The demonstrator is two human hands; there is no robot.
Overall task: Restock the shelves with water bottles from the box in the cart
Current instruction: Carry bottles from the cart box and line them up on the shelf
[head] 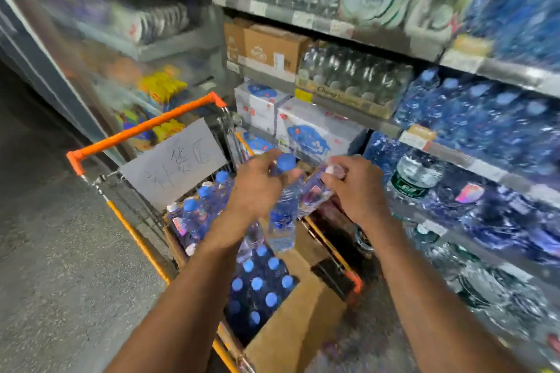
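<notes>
Centrally, a blue-capped water bottle (283, 212) is hanging upright over the cart (145, 127), its neck being pinched by the left hand (257, 188); just right of it a second bottle (315, 191) is lying tilted, its pale cap end being grasped by the right hand (357, 188); below, toward the frame's bottom, the cardboard box (291, 321) is sitting in the cart holding blue-capped bottles; along the right side, blurred shelves (454, 157) are carrying wrapped water packs.
</notes>
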